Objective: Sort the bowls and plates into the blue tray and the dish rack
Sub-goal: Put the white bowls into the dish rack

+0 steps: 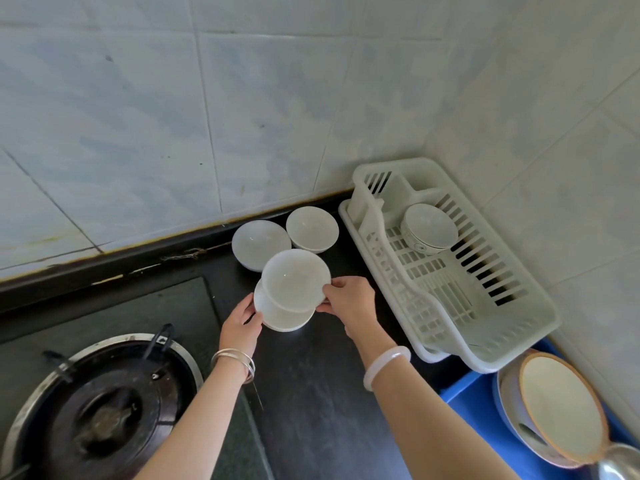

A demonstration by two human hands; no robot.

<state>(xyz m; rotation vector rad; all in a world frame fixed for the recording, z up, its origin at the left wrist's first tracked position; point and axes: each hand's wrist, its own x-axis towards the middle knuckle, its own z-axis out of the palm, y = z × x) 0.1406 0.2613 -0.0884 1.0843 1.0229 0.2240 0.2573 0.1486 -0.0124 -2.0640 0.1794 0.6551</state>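
On the black counter, my right hand [349, 301] grips the rim of a white bowl [296, 278], lifted and tilted above a second white bowl [287, 320]. My left hand [240, 325] holds that lower bowl at its left side. Two more white bowls, one on the left [259, 244] and one on the right [311, 228], stand behind them by the wall. The white dish rack [502, 306] at the right holds one patterned bowl [429, 228]. The blue tray [467, 393] at the lower right carries leaning plates [561, 410].
A gas stove burner [100, 410] with a metal ring fills the lower left. Tiled walls [242, 116] close in the counter at the back and the right. A shiny metal object [620, 462] shows at the bottom right corner.
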